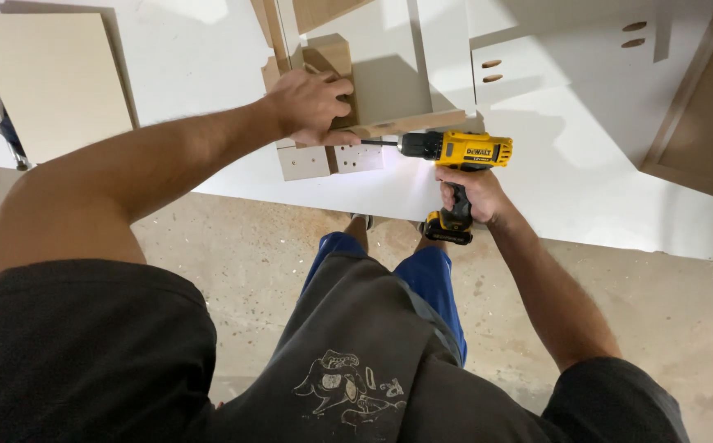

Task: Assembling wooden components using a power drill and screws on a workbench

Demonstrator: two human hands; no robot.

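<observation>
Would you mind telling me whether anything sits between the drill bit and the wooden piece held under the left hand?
Nothing visible does: the drill bit runs straight to the wooden piece, beside the left hand.

— What's around you?
— A bare, stained concrete floor (291, 271) under me and a wide white tabletop (586, 172) ahead.
— And the light?
— Bright from above; pale boards (53, 82) lie far left.

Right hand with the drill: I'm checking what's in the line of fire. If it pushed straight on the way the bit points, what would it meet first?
The right hand aims the yellow drill leftward. Its bit already looks to touch the wooden panel edge, right beside the left hand holding the piece; depth is unclear.
</observation>
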